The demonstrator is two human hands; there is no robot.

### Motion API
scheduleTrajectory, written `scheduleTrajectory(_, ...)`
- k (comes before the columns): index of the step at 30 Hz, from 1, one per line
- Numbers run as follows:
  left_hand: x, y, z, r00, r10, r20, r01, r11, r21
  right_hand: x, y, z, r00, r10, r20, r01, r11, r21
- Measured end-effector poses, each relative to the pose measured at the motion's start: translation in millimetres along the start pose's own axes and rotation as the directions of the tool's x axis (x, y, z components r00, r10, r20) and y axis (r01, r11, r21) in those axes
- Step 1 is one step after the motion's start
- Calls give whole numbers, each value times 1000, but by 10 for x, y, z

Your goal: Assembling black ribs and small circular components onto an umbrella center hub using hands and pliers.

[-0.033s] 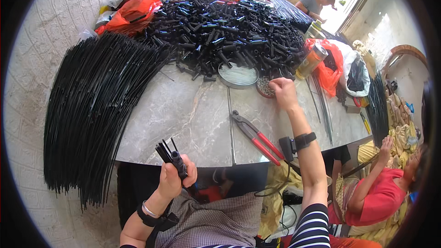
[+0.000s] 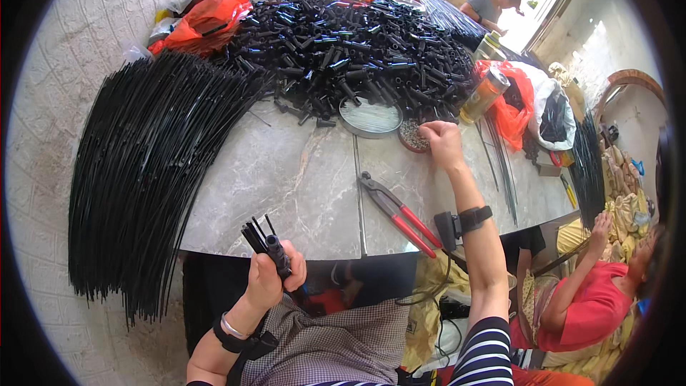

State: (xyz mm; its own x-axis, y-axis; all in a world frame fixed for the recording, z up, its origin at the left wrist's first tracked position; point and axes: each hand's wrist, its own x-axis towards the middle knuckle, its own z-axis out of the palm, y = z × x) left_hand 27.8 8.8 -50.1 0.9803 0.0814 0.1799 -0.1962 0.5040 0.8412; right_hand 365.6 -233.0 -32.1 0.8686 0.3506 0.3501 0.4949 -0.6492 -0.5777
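Closed in front of the table's near edge, my left hand (image 2: 269,276) grips a black tubular piece (image 2: 279,254) together with several thin black rods (image 2: 255,234). My right hand (image 2: 443,141) reaches out over the table with its fingertips pinched at a small red-rimmed dish (image 2: 412,136) of tiny metallic bits. What those fingertips hold, if anything, is too small to make out. Just left of that dish stands a round tin (image 2: 371,119) of thin pale pins. Red-handled pincers (image 2: 400,212) lie between my hands, near the table's edge.
A big heap of black tubular pieces (image 2: 343,50) covers the far table (image 2: 286,179). Long black rods (image 2: 150,179) hang over its left edge. At right stand a bottle (image 2: 484,94), an orange bag (image 2: 516,107) and a white bag (image 2: 554,111). A person in red (image 2: 589,307) sits at right; others work beyond.
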Motion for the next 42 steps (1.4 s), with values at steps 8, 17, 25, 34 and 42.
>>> scheduleTrajectory(8, -36, 47, 96, 999, -1, -54, 6, 996, 87, -127, -264, -325, 870, 259, 420, -479, 232, 847)
scheduleTrajectory(17, -86, 43, 216, 999, 17, -51, -11, 993, 115, -1029, -915, -422, 879, -60, 473, -475, -193, 859)
scheduleTrajectory(25, -164, 52, 289, 998, 31, -52, -25, 994, 104, -1618, -1324, -308, 834, -230, 502, -552, -352, 756)
scheduleTrajectory(34, -247, 86, 270, 993, 63, -95, -50, 990, 135, -1949, -1626, -103, 828, -247, 503, -560, -352, 750)
scheduleTrajectory(42, -262, 67, 256, 988, 60, -141, -42, 991, 130, -2062, -1890, 36, 831, -216, 513, -556, -268, 787)
